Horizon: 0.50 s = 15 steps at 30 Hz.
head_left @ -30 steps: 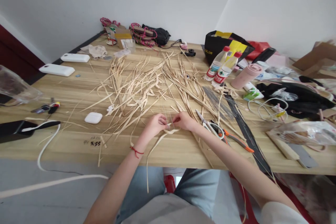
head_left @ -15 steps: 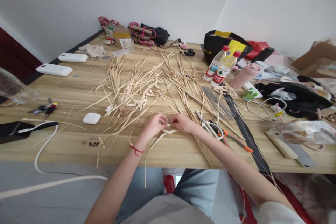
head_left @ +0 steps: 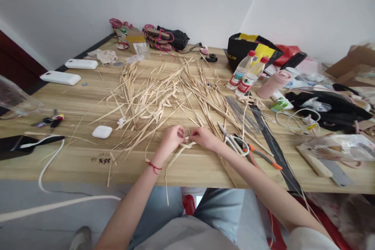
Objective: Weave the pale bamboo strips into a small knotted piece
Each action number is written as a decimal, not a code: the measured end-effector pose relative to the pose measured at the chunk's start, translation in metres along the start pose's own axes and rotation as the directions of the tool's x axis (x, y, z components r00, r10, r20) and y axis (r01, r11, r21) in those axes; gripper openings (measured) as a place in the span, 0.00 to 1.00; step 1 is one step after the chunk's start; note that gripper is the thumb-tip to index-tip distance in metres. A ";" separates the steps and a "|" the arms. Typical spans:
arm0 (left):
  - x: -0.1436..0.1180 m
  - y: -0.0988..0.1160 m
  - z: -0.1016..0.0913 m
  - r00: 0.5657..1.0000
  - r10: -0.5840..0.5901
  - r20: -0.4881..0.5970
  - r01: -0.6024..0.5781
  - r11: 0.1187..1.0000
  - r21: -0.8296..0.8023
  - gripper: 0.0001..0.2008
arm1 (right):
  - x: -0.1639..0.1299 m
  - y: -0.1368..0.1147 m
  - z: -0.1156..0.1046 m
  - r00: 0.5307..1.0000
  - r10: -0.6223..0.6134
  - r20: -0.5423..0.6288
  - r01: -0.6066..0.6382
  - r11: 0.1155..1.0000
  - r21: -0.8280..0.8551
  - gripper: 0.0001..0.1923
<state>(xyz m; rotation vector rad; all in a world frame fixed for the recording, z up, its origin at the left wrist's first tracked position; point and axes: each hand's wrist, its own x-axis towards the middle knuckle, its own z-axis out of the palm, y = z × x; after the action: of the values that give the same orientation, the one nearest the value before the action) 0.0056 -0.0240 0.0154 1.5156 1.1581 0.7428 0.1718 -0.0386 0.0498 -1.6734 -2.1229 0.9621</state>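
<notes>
Close together near the table's front edge, my left hand [head_left: 175, 136] and my right hand [head_left: 202, 137] both pinch a small piece of pale straw braid [head_left: 187, 145]. Thin upright strands show between the fingertips. One long straw strip [head_left: 170, 163] trails from the braid toward me and hangs past the table edge. The fingers hide part of the braid. Beyond my hands lies a spread of loose straw strips [head_left: 152, 93], with a finished-looking twisted braid [head_left: 164, 103] among them. White-handled scissors [head_left: 234, 140] rest to the right of my right hand.
Orange-handled pliers [head_left: 265, 158] lie beside the scissors. Two water bottles [head_left: 247, 80], a pink tumbler [head_left: 274, 84] and a black-yellow bag [head_left: 234, 52] stand at back right. A white earbud case [head_left: 102, 132] sits on the left. Cables and bags crowd the table's [head_left: 134, 172] right side.
Both hands keep their pinch on the braid and have shifted only slightly. The trailing strip's end has swung a little to the right. A shoe tip now shows at lower left.
</notes>
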 end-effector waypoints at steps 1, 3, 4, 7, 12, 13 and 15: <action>0.000 0.001 0.000 1.000 -0.008 -0.004 0.008 1.000 0.002 0.11 | -0.001 -0.002 -0.001 1.000 -0.006 -0.012 0.006 1.000 -0.009 0.07; 0.000 0.004 -0.001 0.999 -0.034 0.000 0.034 0.999 0.005 0.10 | -0.004 -0.005 -0.002 0.999 -0.013 -0.031 0.012 1.000 -0.014 0.08; 0.000 0.006 -0.001 0.999 -0.050 0.005 0.050 0.999 0.010 0.10 | -0.005 -0.006 -0.002 0.999 -0.014 -0.036 0.014 1.000 -0.005 0.08; 0.000 0.012 -0.003 0.997 -0.078 0.025 0.076 0.996 0.051 0.09 | -0.006 -0.007 -0.002 0.999 -0.021 -0.043 0.023 0.998 0.052 0.09; -0.002 0.017 -0.007 0.998 -0.008 0.060 -0.001 0.990 0.144 0.08 | -0.004 0.001 0.002 0.997 0.005 -0.076 0.007 0.986 0.164 0.10; -0.002 0.017 -0.008 0.997 0.000 0.072 -0.011 0.988 0.152 0.07 | -0.003 0.003 0.003 0.996 0.010 -0.086 0.006 0.983 0.182 0.11; -0.002 0.016 -0.009 0.996 -0.010 0.086 -0.005 0.986 0.165 0.06 | -0.001 0.008 0.006 0.995 0.014 -0.101 0.008 0.977 0.213 0.10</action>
<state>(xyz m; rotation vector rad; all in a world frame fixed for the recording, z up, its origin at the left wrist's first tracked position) 0.0020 -0.0225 0.0335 1.6668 1.1794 0.5850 0.1750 -0.0411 0.0399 -1.5851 -1.8802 1.0412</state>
